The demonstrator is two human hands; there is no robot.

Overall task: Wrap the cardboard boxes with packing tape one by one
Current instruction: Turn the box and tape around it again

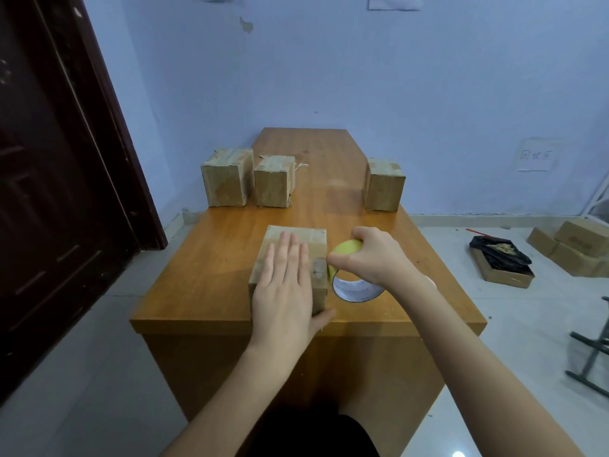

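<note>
Box in hand (296,255) sits at the near edge of the tabletop (204,278), long axis running away from me; the tape roll (354,285) stands on edge, touching its right side. My left hand (283,291) lies flat on the box top with fingers straight, pinning it, while my right hand (372,255) curls over the roll and grips it. I judge the next pull runs leftward from the roll across the box top, so the right hand, being nearer, leads.
</note>
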